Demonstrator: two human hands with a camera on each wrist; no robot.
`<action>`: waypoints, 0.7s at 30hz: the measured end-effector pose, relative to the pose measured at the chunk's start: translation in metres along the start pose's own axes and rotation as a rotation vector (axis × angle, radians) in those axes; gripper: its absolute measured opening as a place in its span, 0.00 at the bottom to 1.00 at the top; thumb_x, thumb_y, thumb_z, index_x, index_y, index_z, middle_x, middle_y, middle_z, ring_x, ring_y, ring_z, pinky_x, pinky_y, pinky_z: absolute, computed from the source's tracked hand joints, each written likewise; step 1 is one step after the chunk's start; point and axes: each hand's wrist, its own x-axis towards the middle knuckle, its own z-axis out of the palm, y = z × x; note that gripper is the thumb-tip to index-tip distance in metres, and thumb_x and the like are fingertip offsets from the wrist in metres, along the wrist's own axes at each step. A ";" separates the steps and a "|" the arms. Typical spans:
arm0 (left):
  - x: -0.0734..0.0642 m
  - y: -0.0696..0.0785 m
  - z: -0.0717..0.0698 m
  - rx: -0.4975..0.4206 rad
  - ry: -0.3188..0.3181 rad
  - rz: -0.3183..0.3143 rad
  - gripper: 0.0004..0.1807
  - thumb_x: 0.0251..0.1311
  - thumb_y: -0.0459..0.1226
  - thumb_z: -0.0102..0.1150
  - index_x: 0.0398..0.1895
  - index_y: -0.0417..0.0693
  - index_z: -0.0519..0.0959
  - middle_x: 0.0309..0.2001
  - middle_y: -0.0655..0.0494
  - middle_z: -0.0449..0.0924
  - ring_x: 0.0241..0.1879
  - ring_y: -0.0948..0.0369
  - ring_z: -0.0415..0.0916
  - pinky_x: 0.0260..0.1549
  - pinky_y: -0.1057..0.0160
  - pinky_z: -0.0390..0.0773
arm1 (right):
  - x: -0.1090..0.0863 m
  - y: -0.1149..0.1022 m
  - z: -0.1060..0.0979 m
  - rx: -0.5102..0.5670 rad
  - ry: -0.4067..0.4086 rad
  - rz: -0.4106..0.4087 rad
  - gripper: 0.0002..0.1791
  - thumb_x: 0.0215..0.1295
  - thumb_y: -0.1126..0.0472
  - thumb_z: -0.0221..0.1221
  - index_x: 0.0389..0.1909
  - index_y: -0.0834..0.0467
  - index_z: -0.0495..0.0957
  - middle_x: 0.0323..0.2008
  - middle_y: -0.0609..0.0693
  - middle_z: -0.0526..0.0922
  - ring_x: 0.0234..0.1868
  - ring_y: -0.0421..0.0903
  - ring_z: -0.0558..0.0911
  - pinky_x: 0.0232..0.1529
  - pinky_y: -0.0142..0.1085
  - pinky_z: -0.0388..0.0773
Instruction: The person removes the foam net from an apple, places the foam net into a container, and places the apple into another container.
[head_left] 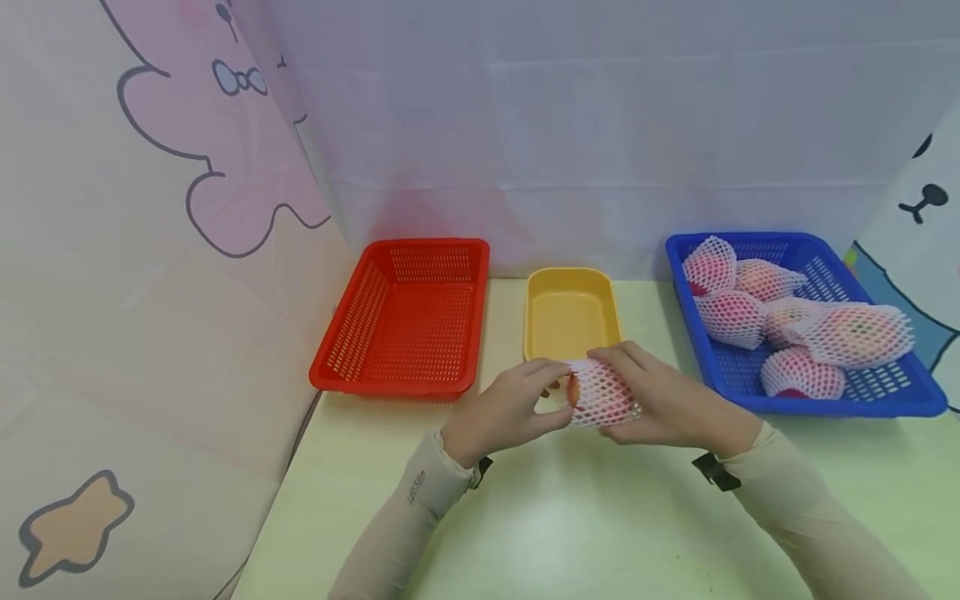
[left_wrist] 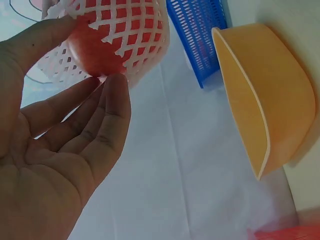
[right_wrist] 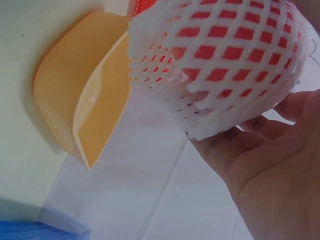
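Note:
Between both hands, in front of the yellow tray (head_left: 570,321), is a red fruit (left_wrist: 95,52) in a white foam net (head_left: 603,398). My right hand (head_left: 667,410) grips the netted fruit from the right, with the thumb on the near side and the fingers on the far side. On the left, my left hand (head_left: 506,410) pinches the net's open edge between thumb and fingertips. Smooth red skin shows at that open end in the left wrist view. In the right wrist view, the loose net rim (right_wrist: 165,65) stands away from the fruit.
A red basket (head_left: 405,387) with perforated walls stands at the back left. At the back right, a blue basket (head_left: 701,350) holds several netted fruits (head_left: 806,373). A cloth wall (head_left: 570,150) rises behind the light green table (head_left: 525,533).

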 end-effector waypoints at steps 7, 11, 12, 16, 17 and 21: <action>0.005 -0.005 0.003 -0.015 -0.027 0.007 0.24 0.58 0.42 0.70 0.55 0.50 0.73 0.50 0.63 0.74 0.45 0.69 0.72 0.47 0.76 0.73 | 0.005 -0.003 0.000 0.030 0.012 -0.047 0.50 0.50 0.49 0.76 0.70 0.59 0.61 0.57 0.49 0.70 0.50 0.41 0.74 0.46 0.38 0.82; 0.006 -0.008 0.005 0.013 -0.018 0.045 0.24 0.54 0.45 0.73 0.50 0.50 0.73 0.46 0.64 0.73 0.44 0.69 0.70 0.47 0.75 0.73 | 0.007 -0.005 0.000 0.033 0.032 -0.092 0.50 0.50 0.50 0.76 0.71 0.61 0.61 0.58 0.50 0.70 0.52 0.42 0.74 0.48 0.42 0.81; 0.007 -0.008 0.005 0.023 -0.014 0.055 0.25 0.54 0.46 0.74 0.50 0.50 0.73 0.46 0.64 0.73 0.44 0.69 0.70 0.47 0.75 0.73 | 0.007 -0.005 0.000 0.032 0.034 -0.098 0.51 0.50 0.50 0.76 0.71 0.61 0.61 0.58 0.50 0.70 0.52 0.42 0.74 0.48 0.42 0.81; 0.007 -0.010 0.005 0.070 -0.013 0.068 0.27 0.52 0.49 0.75 0.51 0.49 0.75 0.47 0.63 0.75 0.46 0.68 0.70 0.49 0.74 0.71 | 0.008 -0.005 -0.001 0.030 0.041 -0.123 0.51 0.49 0.51 0.76 0.70 0.63 0.62 0.58 0.52 0.71 0.52 0.43 0.75 0.48 0.44 0.81; 0.007 -0.011 0.004 0.078 -0.013 0.065 0.28 0.52 0.50 0.75 0.52 0.49 0.75 0.47 0.63 0.76 0.46 0.68 0.70 0.50 0.73 0.71 | 0.008 -0.005 -0.001 0.029 0.041 -0.125 0.51 0.49 0.50 0.76 0.70 0.64 0.62 0.58 0.52 0.71 0.53 0.43 0.75 0.49 0.44 0.81; 0.006 -0.012 0.003 0.092 -0.016 0.041 0.31 0.50 0.54 0.74 0.53 0.49 0.76 0.49 0.62 0.76 0.49 0.67 0.71 0.52 0.73 0.70 | 0.008 -0.005 -0.001 0.028 0.043 -0.133 0.51 0.51 0.49 0.76 0.70 0.65 0.62 0.59 0.53 0.72 0.55 0.45 0.75 0.50 0.45 0.80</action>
